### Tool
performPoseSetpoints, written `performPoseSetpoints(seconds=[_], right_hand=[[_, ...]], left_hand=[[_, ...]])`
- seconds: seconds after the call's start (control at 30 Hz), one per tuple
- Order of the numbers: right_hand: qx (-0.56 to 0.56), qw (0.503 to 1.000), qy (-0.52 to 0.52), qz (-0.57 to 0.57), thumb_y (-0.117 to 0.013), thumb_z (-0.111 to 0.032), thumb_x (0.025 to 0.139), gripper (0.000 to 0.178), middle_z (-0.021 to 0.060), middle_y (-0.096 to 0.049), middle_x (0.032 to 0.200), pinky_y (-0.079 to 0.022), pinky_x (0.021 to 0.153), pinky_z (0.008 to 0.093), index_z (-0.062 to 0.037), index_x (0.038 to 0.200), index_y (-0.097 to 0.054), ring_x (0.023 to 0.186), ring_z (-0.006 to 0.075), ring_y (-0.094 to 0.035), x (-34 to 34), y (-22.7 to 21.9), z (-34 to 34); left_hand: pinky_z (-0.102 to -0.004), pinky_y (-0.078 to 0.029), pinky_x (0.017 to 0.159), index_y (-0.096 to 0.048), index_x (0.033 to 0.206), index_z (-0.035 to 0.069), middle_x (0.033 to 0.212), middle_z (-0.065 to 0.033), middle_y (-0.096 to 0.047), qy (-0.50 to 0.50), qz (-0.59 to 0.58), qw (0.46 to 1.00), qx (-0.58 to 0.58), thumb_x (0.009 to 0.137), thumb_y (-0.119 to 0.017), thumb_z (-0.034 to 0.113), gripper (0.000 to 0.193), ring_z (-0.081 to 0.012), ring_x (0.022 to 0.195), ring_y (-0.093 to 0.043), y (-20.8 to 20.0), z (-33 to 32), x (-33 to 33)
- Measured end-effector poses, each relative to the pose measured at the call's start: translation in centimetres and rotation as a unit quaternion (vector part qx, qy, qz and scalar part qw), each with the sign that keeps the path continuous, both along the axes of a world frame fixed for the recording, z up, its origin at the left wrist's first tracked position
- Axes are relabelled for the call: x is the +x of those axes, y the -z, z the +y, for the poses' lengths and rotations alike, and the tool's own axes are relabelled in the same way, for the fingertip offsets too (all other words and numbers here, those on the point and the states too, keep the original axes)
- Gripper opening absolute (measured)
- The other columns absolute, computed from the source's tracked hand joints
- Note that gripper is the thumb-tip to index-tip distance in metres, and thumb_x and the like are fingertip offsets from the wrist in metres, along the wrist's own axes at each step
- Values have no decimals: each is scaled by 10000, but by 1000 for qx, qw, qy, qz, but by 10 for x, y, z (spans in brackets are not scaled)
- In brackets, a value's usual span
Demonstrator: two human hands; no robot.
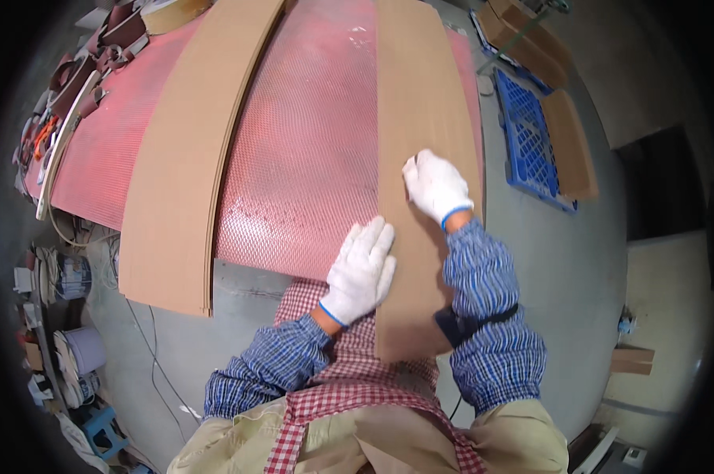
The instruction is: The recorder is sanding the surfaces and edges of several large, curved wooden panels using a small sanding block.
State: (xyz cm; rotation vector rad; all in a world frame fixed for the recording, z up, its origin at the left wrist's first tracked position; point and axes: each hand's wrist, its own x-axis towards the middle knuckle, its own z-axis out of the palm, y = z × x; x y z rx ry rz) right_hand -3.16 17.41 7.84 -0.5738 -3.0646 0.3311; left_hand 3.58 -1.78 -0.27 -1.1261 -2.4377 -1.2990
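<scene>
A long brown cardboard strip [416, 87] lies lengthwise in front of me on the red mesh-textured table [301, 126], its near end overhanging the front edge. My left hand [361, 266], in a white knit glove, is stretched flat with its fingertips at the strip's left edge. Over the strip, farther forward, my right hand [438, 186] is gloved too, with its fingers curled in. Whatever those fingers may hold is hidden. To the left lies a stack of similar cardboard strips [179, 166], also overhanging the front edge.
Dark rolls of strip material [72, 75] and orange-handled scissors [45, 138] lie at the table's far left. A blue plastic pallet [531, 134] with cardboard pieces [570, 142] is on the floor at right. A blue stool [104, 433] and cables [155, 355] are at lower left.
</scene>
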Motion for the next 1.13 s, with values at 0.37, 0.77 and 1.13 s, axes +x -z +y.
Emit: performPoseSetpoints(seconds=[0.37,0.77,1.13], right_hand=[[153,976,-151,38,-552,-217,971,209,86,-583,775,-459,438,424,-65,828,-566,509,257,-587,256,-5,-109],[30,965,187,182,-646,-245,888,248,146,-611,701,-459,706,495,-54,745,-577,721,359,-611,267,-1,-30],[-78,962,213,150,-643,-283,874,244,132,-719,897,-466,876,457,-54,926,-707,895,329,-655,264,2,-42]], left_hand=[[-486,-424,1064,-489,1363,-19,1316,-260,-554,-11,56,998,-2,946,-562,198,475,-405,1203,-552,0,1,-10],[-348,-516,922,-577,1305,-8,1117,-202,-688,-13,-335,939,73,936,-606,178,415,-246,1051,-674,-19,-20,31],[-315,-524,910,-607,1317,47,1101,-139,-724,-67,-392,918,-11,928,-639,275,453,-230,999,-692,-32,-20,13]])
